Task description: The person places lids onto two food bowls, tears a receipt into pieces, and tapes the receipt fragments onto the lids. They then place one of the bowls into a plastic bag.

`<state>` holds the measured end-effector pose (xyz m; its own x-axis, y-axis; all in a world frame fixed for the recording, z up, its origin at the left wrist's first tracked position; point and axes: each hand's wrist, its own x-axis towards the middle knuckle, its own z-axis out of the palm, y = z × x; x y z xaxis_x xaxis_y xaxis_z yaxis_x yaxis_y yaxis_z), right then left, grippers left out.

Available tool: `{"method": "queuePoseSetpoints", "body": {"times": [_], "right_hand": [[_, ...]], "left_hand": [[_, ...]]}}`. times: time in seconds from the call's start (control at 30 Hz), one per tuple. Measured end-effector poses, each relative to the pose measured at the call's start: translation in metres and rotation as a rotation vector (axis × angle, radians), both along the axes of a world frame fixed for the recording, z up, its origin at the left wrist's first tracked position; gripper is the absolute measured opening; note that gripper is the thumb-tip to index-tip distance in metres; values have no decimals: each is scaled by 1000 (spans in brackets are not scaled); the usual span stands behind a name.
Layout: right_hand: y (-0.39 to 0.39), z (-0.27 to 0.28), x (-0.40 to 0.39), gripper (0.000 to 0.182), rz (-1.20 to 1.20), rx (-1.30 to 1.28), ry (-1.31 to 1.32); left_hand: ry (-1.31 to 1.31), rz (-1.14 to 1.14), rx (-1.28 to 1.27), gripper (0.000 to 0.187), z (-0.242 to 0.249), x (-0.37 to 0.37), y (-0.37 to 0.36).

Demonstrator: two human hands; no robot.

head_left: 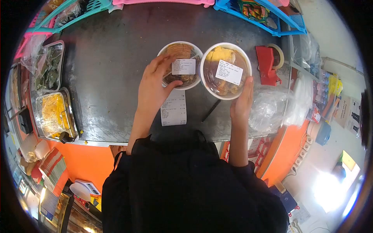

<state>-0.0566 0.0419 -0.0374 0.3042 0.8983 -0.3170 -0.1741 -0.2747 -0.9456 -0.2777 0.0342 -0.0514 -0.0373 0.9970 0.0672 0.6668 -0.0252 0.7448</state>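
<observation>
Past the near edge of the counter (116, 112), 1 receipt (173, 112) and 1 pen (211, 111) are found. The left bowl (180, 50) is gripped by the left hand (152, 79), the right bowl (226, 54) by the right hand (241, 100), apparently so labels (183, 66) are left readable; beyond, room for moving is bounded by baskets (268, 28).

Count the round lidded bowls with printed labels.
2. The first bowl is in the left hand; the second bowl is in the right hand, directly beside it. Others could be hidden in the clutter at the edges.
</observation>
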Motion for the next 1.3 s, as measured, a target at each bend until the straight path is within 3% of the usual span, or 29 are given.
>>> {"method": "queuePoseSetpoints", "body": {"times": [0.17, 0.23, 0.37, 0.43, 0.73, 1.07, 1.17, 1.23, 1.3], "right_hand": [[-2, -8, 4, 61, -5, 0, -27], [-1, -5, -1, 47, -9, 22, -31], [-2, -7, -1, 47, -18, 0, -49], [-2, -6, -1, 60, 52, 5, -57], [2, 2, -9, 48, 73, 50, -122], [2, -1, -6, 47, 56, 30, -105], [1, -3, -5, 48, 35, 25, -147], [1, 1, -6, 48, 78, 34, -103], [2, 3, -9, 49, 70, 36, -80]], "left_hand": [[-40, -4, -6, 43, 5, -1, 6], [-60, 21, 35, 30, 2, -2, 9], [-37, 112, 59, 18, -2, 8, 12], [25, 201, 78, 12, -9, 13, 14], [285, 224, 228, 9, -24, 24, 14], [391, 202, 375, 16, -29, 24, 7], [364, 174, 328, 15, -25, 23, 2], [-177, 211, 108, 11, -18, 24, 6], [-111, 134, 62, 12, -5, 18, 11]]}}
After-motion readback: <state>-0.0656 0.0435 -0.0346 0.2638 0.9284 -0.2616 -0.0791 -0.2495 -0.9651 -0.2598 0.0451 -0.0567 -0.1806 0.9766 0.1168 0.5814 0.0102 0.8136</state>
